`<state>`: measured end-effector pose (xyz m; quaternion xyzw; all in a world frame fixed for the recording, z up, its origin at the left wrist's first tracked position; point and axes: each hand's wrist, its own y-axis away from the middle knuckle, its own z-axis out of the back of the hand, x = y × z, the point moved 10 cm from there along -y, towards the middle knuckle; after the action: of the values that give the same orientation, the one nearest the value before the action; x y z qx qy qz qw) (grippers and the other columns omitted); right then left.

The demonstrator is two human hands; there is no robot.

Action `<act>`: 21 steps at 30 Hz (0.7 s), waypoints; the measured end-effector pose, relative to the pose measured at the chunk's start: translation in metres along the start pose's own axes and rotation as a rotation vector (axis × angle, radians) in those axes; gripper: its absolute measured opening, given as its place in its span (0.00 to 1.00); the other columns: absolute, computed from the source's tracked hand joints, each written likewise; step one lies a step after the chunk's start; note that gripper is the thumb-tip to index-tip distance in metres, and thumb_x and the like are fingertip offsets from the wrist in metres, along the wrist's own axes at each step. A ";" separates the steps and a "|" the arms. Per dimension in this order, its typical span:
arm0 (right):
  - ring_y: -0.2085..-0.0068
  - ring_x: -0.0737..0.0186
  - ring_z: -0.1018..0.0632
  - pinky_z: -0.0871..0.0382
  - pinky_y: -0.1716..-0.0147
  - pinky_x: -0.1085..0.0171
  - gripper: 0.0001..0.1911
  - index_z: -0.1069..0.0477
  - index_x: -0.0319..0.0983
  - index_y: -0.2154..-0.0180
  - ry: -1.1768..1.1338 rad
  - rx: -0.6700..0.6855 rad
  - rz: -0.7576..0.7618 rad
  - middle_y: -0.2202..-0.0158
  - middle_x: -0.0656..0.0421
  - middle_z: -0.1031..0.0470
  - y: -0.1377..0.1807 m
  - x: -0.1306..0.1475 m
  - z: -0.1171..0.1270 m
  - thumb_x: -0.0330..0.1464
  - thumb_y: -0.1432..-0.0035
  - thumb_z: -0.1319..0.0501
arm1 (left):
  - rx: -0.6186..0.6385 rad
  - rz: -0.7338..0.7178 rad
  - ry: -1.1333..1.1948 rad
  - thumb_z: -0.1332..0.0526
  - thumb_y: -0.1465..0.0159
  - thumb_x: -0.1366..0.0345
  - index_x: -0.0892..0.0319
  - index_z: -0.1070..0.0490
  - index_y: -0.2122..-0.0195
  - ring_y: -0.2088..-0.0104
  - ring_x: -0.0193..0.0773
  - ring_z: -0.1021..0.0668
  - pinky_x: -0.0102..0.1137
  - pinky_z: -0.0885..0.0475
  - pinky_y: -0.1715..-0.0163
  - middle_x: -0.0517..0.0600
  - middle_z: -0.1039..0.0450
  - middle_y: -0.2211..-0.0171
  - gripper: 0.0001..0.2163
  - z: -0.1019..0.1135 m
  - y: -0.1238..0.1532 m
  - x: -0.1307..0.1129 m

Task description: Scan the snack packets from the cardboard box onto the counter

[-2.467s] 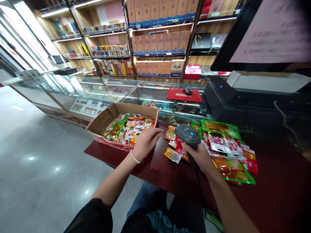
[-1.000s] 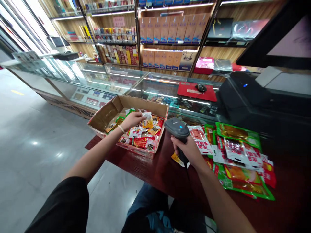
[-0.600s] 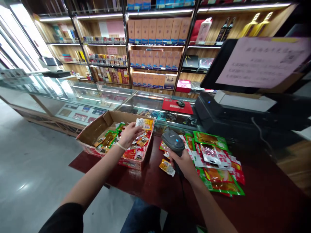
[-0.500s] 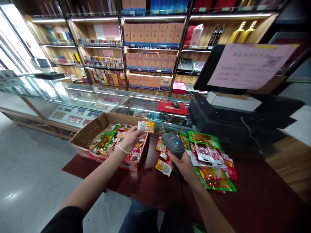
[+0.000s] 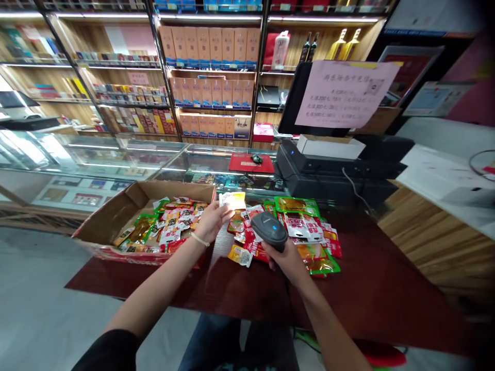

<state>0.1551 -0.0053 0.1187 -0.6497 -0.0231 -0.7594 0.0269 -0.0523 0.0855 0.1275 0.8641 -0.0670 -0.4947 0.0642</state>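
Note:
Between the fingers of my left hand (image 5: 211, 222) is a small yellow and white snack packet (image 5: 233, 200), brightly lit on its face. My right hand (image 5: 286, 259) grips a dark barcode scanner (image 5: 269, 229) by its handle, its head toward the packet and a small blue light on top. Left of my left hand stands an open cardboard box (image 5: 104, 218) holding many snack packets (image 5: 172, 221). Under and beside the scanner lies a pile of red, white and green-edged packets (image 5: 325, 265). A yellow packet (image 5: 240, 255) lies on the table near the scanner.
The dark red table (image 5: 247, 288) meets a glass display counter (image 5: 174, 159) with a red mat (image 5: 252, 163) and a mouse (image 5: 256, 158). A black checkout machine (image 5: 320, 175) and a monitor with a pink notice (image 5: 348, 95) stand at the right. Stocked shelves (image 5: 211, 72) line the wall.
The view has turned right, so the surroundings sit farther left. The packet in my left hand is now closer to the scanner head and brightly lit. Both hands keep their holds.

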 end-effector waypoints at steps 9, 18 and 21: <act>0.86 0.67 0.34 0.39 0.86 0.68 0.20 0.35 0.41 0.67 -0.080 -0.053 -0.049 0.85 0.67 0.33 0.004 -0.005 0.014 0.48 0.50 0.33 | -0.010 -0.064 -0.028 0.31 0.43 0.70 0.62 0.33 0.65 0.66 0.31 0.20 0.30 0.23 0.57 0.48 0.25 0.67 0.10 -0.006 0.004 0.015; 0.87 0.68 0.34 0.39 0.87 0.68 0.22 0.35 0.40 0.71 -0.115 -0.128 -0.133 0.85 0.65 0.33 0.013 -0.024 0.039 0.50 0.54 0.31 | -0.128 0.087 -0.317 0.31 0.45 0.69 0.61 0.33 0.66 0.74 0.30 0.24 0.29 0.24 0.70 0.45 0.30 0.72 0.11 0.024 0.003 0.114; 0.87 0.68 0.33 0.39 0.88 0.68 0.23 0.35 0.40 0.72 -0.119 -0.142 -0.138 0.85 0.65 0.33 0.014 -0.027 0.043 0.51 0.55 0.31 | -0.128 -0.036 -0.550 0.34 0.43 0.68 0.61 0.30 0.63 0.73 0.33 0.24 0.30 0.26 0.70 0.46 0.29 0.71 0.09 0.032 -0.005 0.113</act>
<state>0.2029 -0.0158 0.0992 -0.6909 -0.0153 -0.7190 -0.0731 -0.0228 0.0691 0.0151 0.6926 -0.0352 -0.7149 0.0893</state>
